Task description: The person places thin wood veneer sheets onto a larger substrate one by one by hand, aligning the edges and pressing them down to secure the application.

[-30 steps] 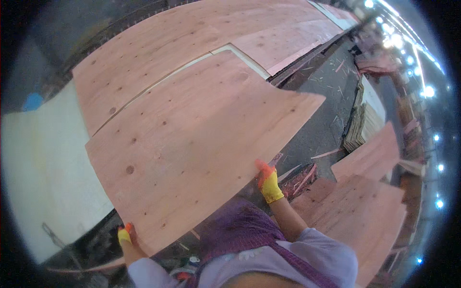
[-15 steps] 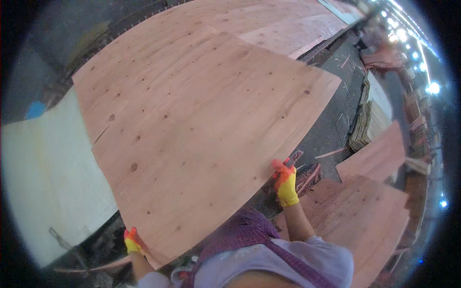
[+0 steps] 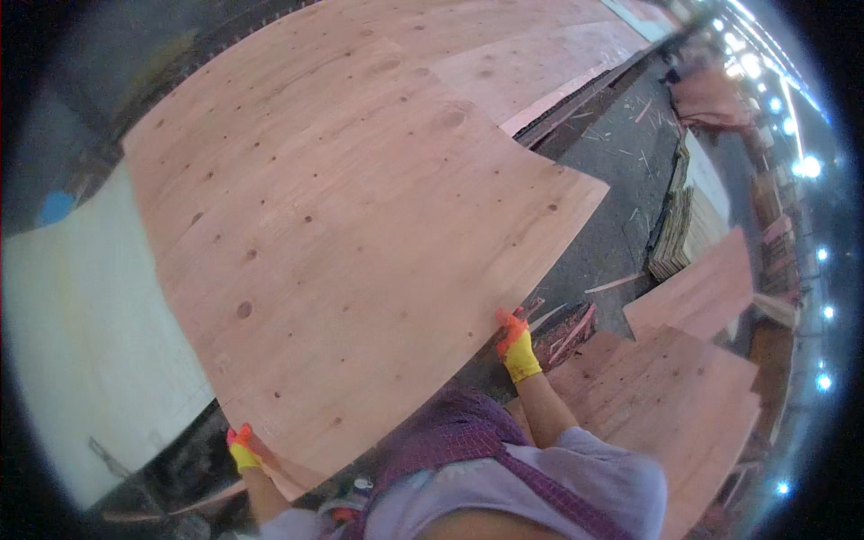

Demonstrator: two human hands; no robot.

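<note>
A large pinkish wood veneer sheet [image 3: 360, 261], dotted with dark knots, spreads in front of me over more sheets of the same kind. My left hand [image 3: 243, 447], in a yellow and orange glove, is closed on its near left corner. Along the near edge, further right, my right hand [image 3: 517, 346] in a matching glove grips the sheet too. A narrow dark reddish piece sticks out beside the right fingers; I cannot make out what it is. The fingers beneath the sheet are hidden.
A pale whitish sheet [image 3: 99, 333] lies at the left. On my right are loose veneer sheets [image 3: 657, 396] and a reddish scrap bundle [image 3: 565, 333]. Stacked veneer [image 3: 673, 229] stands beyond, with splinters on the dark floor [image 3: 612, 171].
The veneer sheet has shifted left, its right corner coming nearer to me. My right hand has moved left with it; my left hand has moved only slightly.
</note>
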